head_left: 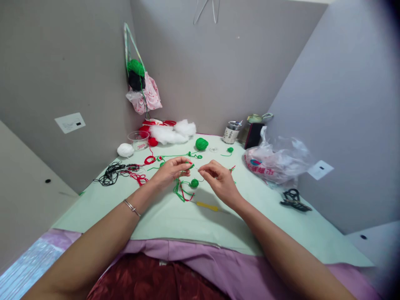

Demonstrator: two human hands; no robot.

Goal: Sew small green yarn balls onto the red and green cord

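Observation:
My left hand (pixel 175 170) is closed on a small green crochet piece (pixel 191 166), with a bit of red showing at its upper edge. Just to its right, my right hand (pixel 218 179) pinches a thin, pale thing that reaches toward the piece; whether it is a needle or a strand I cannot tell. Below the hands lie a small green yarn ball (pixel 194 183) and loose green and red yarn ends (pixel 181 192). A crochet hook with a yellow handle (pixel 207 206) rests on the pale green tablecloth (pixel 156 221) nearer to me.
Black yarn (pixel 109 174) lies tangled at left, near a white yarn ball (pixel 125 150) and a clear tub (pixel 138 141). White stuffing (pixel 171 132), a green yarn ball (pixel 201 144) and a pen holder (pixel 231 133) stand behind. At right are a plastic bag (pixel 275 160) and a black hair claw (pixel 295 201).

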